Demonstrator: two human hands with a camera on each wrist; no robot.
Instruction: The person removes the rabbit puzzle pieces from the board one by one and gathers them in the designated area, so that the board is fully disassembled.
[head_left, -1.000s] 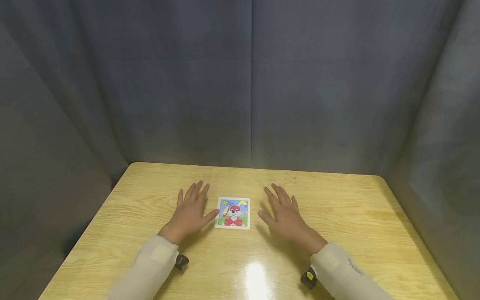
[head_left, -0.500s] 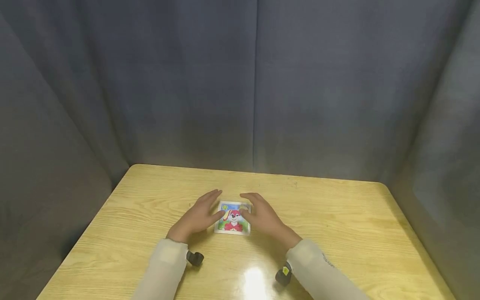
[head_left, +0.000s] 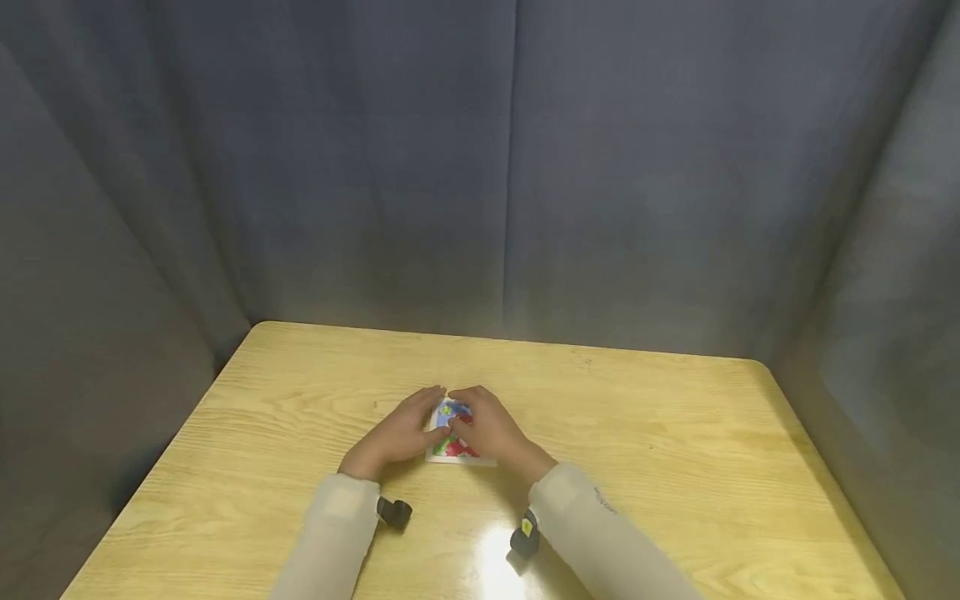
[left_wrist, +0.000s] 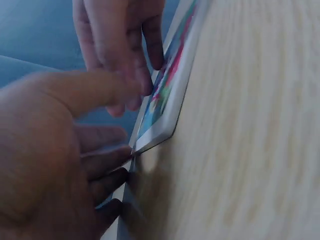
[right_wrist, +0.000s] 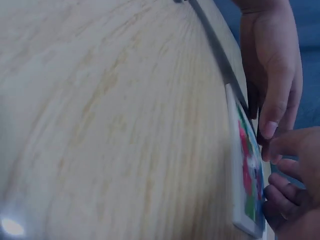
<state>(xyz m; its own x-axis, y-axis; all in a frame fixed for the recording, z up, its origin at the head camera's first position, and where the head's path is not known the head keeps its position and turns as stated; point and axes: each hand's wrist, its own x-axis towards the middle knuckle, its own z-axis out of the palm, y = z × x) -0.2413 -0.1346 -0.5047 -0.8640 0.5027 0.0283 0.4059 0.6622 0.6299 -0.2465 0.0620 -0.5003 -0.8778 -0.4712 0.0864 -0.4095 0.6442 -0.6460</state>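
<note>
A small square picture board lies flat on the wooden table, its white border framing a colourful cartoon animal. My left hand is at its left edge, thumb reaching in over the picture. From the other side my right hand covers most of the right half, its thumb over the middle and close to the left thumb. Both hands have relaxed, slightly bent fingers. In the left wrist view, the left fingers come right to the corner of the board. The right wrist view shows the board edge-on, with fingertips at its far side.
The light wooden table stretches out on all sides of the board. Dark grey curtains hang behind it and at both sides. Each wrist wears a small black camera near the cuff.
Both hands have come inward from either side of the board, the right one moving farther left. The right hand now hides much of the picture; the thumbs have drawn close together.
</note>
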